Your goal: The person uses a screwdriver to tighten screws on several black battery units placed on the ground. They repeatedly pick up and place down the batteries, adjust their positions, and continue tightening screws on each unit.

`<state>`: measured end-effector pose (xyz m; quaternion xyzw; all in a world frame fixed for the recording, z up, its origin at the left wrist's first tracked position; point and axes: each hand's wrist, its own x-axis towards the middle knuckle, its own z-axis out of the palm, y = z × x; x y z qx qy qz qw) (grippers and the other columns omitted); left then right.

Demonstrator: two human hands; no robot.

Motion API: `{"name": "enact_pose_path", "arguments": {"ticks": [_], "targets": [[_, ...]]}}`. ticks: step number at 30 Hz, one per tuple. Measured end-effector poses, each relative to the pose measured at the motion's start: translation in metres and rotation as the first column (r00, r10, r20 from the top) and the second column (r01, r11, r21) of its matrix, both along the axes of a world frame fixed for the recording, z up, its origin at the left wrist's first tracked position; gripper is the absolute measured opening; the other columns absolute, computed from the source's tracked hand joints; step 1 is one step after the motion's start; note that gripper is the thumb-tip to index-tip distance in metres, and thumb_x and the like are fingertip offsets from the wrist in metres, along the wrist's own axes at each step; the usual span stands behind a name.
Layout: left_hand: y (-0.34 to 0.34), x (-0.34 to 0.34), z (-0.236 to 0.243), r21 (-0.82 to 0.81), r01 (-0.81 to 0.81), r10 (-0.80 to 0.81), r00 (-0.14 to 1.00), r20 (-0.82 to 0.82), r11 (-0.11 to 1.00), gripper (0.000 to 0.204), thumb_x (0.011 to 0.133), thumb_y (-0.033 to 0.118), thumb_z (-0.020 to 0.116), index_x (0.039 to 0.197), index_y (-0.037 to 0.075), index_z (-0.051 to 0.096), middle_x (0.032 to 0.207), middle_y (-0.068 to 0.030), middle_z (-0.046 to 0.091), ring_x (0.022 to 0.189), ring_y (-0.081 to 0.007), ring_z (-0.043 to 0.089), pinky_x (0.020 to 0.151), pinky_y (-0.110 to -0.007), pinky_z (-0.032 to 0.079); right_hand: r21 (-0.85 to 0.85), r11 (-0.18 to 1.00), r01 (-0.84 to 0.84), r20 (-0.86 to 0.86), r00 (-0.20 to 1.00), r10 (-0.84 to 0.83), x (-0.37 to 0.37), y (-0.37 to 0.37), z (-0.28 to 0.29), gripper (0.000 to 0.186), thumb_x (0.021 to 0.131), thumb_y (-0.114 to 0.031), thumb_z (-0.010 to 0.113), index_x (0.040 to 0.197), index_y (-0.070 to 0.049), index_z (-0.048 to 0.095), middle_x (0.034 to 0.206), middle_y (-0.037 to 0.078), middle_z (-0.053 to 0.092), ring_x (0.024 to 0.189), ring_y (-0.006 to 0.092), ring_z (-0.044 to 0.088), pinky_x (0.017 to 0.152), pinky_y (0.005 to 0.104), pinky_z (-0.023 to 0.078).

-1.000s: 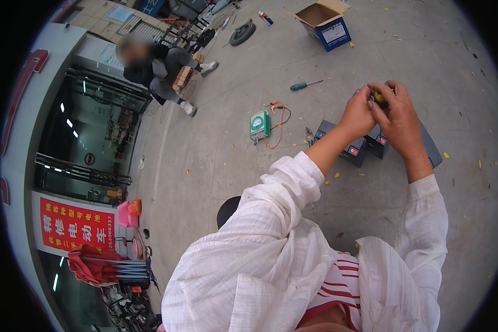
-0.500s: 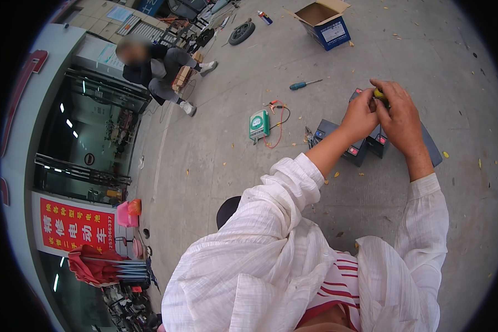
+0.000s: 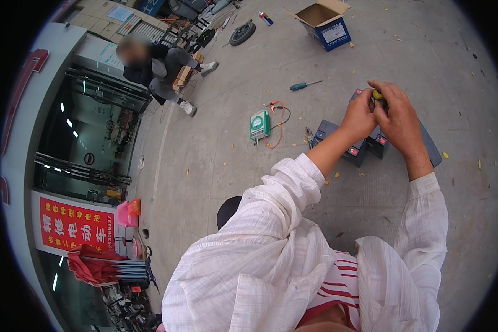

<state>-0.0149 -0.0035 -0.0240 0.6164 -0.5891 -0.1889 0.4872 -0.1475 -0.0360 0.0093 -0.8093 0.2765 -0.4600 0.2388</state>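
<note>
- Here your left hand (image 3: 358,117) and right hand (image 3: 397,117) meet above the dark batteries (image 3: 365,145) on the concrete ground (image 3: 232,160), both curled shut around one small yellow piece (image 3: 377,94).
- Only its tip shows between your fingertips; what it is cannot be told.
- A green meter with red leads (image 3: 259,125) lies left of the batteries, near them.
- Farther up lie a green-handled screwdriver (image 3: 305,85) and an open blue cardboard box (image 3: 325,23).
- Another person (image 3: 160,69) crouches well apart, upper left.
</note>
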Motion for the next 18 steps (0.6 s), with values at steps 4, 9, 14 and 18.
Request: {"name": "enact_pose_path", "arguments": {"ticks": [4,9,14,18], "targets": [[0.0012,-0.0003,0.0006,0.007,-0.009,0.009,1.000,0.009,1.000,0.032,0.081,0.014,0.068,0.108,0.001,0.055,0.081,-0.0110,0.065,0.070,-0.0206,0.063,0.065,-0.034,0.049,0.023,1.000,-0.010,-0.006,1.000,0.010,-0.0002,0.0015,0.0019,0.034,0.085,-0.008,0.056,0.118,-0.009,0.061,0.111,0.012,0.064,0.102,0.0328,0.060,0.087,0.0400,0.048],[-0.0015,-0.0025,-0.0008,-0.003,-0.009,0.009,1.000,0.015,1.000,0.033,0.082,0.014,0.067,0.109,0.001,0.055,0.084,-0.0130,0.066,0.073,-0.0229,0.064,0.067,-0.035,0.049,0.028,1.000,-0.008,-0.011,1.000,0.008,-0.0029,-0.0001,0.0037,0.034,0.084,-0.008,0.055,0.118,-0.009,0.061,0.111,0.012,0.064,0.102,0.0331,0.060,0.087,0.0401,0.048],[-0.0013,-0.0014,-0.0035,0.005,0.007,-0.007,1.000,-0.007,1.000,0.033,0.083,0.014,0.067,0.111,0.002,0.054,0.086,-0.0138,0.067,0.075,-0.0246,0.065,0.068,-0.036,0.049,0.035,0.999,-0.010,-0.008,1.000,0.010,-0.0023,0.0001,0.0019,0.034,0.084,-0.008,0.054,0.118,-0.009,0.061,0.112,0.012,0.064,0.103,0.0328,0.060,0.088,0.0403,0.048],[0.0035,-0.0006,0.0030,0.015,-0.005,0.005,1.000,0.009,1.000,0.033,0.084,0.014,0.066,0.112,0.002,0.054,0.090,-0.0147,0.067,0.078,-0.0246,0.066,0.071,-0.035,0.050,0.059,0.998,-0.023,-0.009,1.000,0.023,-0.0006,0.0029,0.0023,0.034,0.084,-0.009,0.057,0.118,-0.010,0.062,0.112,0.013,0.063,0.103,0.0329,0.060,0.087,0.0398,0.048]]}}
